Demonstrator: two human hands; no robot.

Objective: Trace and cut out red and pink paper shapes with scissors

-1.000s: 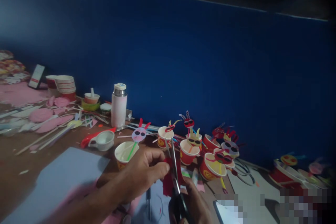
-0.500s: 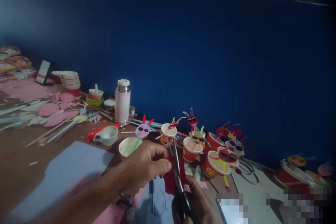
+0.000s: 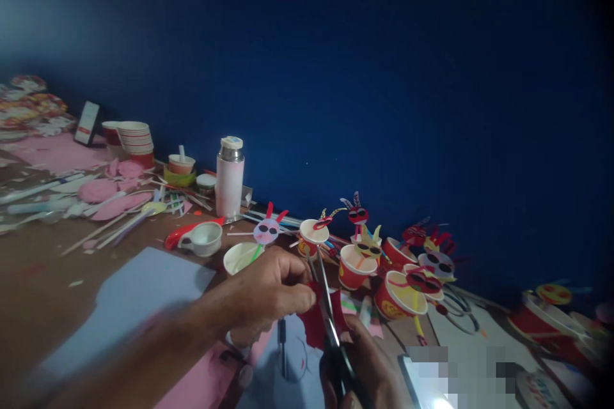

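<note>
My left hand (image 3: 271, 291) pinches a piece of red paper (image 3: 314, 321) between thumb and fingers. In my right hand (image 3: 367, 364) is a pair of scissors (image 3: 330, 326) with black handles, its fingers wrapped round them. The blades point away from me and stand slightly apart, with red paper on both sides of them. Just beyond my hands is a paper cup (image 3: 241, 257) with a round pink paper face (image 3: 266, 231) with red ears. More red cups (image 3: 354, 278) with paper faces stand to the right.
A white flask (image 3: 229, 182) stands near the blue wall. Left of it lie a grey mug (image 3: 206, 239), stacked paper cups (image 3: 135, 140) and pink paper scraps (image 3: 98, 190). Pale blue paper (image 3: 144, 287) covers the table at left; a phone (image 3: 422, 383) lies at lower right.
The whole view has shifted slightly, so things on the table sit a little higher and further right. Both hands keep hold of the red paper and scissors, nearly in the same pose.
</note>
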